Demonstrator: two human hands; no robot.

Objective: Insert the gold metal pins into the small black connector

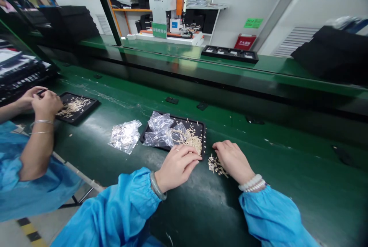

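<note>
On the table, a black tray holds bags and strips; left hand, right hand: grasp I cannot tell

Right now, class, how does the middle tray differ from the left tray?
The middle tray holds plastic bags along with small pale pieces; the left tray shows pieces but no bags. In the middle tray the pieces crowd the right side; in the left tray they spread more widely. The middle tray lies near the person's left hand, the left tray beside the co-worker's hands. Both are black and shallow.
</note>
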